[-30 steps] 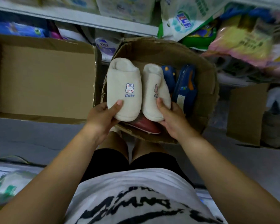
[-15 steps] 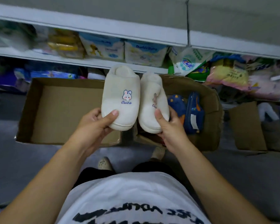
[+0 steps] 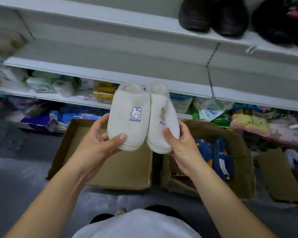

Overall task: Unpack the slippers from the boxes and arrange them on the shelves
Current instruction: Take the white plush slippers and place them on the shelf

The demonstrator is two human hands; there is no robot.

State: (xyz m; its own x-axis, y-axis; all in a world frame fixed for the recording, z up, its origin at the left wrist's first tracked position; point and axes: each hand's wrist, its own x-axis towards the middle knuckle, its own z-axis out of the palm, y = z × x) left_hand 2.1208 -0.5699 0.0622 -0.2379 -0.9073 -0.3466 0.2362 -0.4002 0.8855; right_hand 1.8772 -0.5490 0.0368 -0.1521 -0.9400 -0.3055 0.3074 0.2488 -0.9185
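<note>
Holding one cream slipper in each of my hands, I report both clear of the cartons and raised in front of the shelving. My left hand (image 3: 96, 143) grips the toe end of the bunny slipper (image 3: 129, 117), thumb on the upper and fingers curled beneath the sole. My right hand (image 3: 181, 145) grips the toe end of the second slipper (image 3: 162, 124) the same way. The two slippers touch along their inner edges, heels pointing away from me towards the white shelf (image 3: 110, 54). Both hang above the gap between the left carton (image 3: 124, 169) and the right carton (image 3: 241, 152), in which navy slippers (image 3: 222, 158) lie.

Assessment of handling: plush upper, evidently light, since a thumb-and-finger hold at one end carries each slipper level. The fabric looks soft and compressible, not slippery. The sole edge appears firmer and is the sounder place to take hold. Nothing fragile, though the pale fabric would show dirt. For setting down, I judge the toe hold suitable, as it leaves the heel free to go in first. Black shoes (image 3: 212, 16) occupy the shelf above, to the right.
</note>
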